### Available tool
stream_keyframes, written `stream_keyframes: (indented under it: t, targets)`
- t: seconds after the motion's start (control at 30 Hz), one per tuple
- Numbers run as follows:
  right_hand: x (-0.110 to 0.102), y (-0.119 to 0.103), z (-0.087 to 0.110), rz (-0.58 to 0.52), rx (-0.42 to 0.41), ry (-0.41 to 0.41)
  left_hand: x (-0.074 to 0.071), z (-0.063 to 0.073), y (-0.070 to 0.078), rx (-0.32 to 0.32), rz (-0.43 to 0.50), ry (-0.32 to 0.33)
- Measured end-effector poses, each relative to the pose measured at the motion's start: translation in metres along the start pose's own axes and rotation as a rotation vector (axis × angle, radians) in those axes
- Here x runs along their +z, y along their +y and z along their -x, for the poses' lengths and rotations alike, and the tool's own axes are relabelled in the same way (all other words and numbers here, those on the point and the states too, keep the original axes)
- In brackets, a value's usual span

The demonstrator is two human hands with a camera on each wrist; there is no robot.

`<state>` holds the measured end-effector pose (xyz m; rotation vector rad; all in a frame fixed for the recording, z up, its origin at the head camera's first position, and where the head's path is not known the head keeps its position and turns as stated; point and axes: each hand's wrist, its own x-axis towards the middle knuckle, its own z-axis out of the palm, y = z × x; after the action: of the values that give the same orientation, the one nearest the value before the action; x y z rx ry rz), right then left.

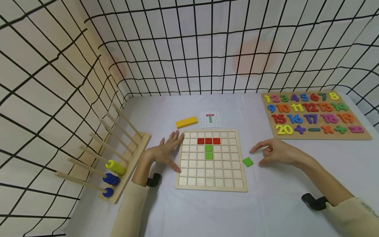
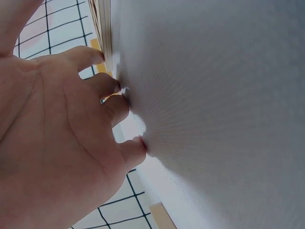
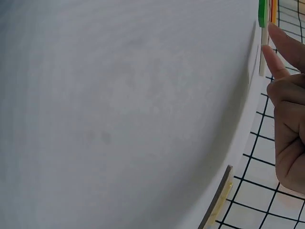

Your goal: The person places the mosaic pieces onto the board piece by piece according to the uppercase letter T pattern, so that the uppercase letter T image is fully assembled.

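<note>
A wooden grid board (image 1: 192, 181) holds three red tiles (image 1: 208, 141) in a row, with two green tiles (image 1: 209, 151) in a column under the middle one. My left hand (image 1: 161, 152) rests at the board's left edge, fingers spread and thumb on the frame. Its fingertips meet the cloth in the left wrist view. A loose green tile (image 1: 248, 161) lies right at the board's right edge. Beside that tile, my right hand (image 1: 278, 152) holds nothing; its index finger and thumb reach out apart while the other fingers curl. The right wrist view shows this green tile (image 3: 262, 13) near the fingertips.
Behind the board lie a yellow bar (image 1: 186, 122) and a pattern card (image 1: 210, 119). A peg stand (image 1: 139, 148) with yellow and blue rings is at the left. A number puzzle board (image 1: 316, 135) sits back right. Black wire mesh (image 1: 193, 46) encloses the back and sides.
</note>
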<state>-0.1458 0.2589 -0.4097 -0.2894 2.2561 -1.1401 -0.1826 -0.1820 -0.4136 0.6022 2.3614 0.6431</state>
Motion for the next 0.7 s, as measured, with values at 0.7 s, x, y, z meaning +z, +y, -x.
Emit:
stream_keyframes:
  t: [0.7]
  targets:
    - [0.012,-0.002,-0.013,0.001,-0.075,-0.056,0.000,0.002,0.001,0.001,-0.002,0.004]
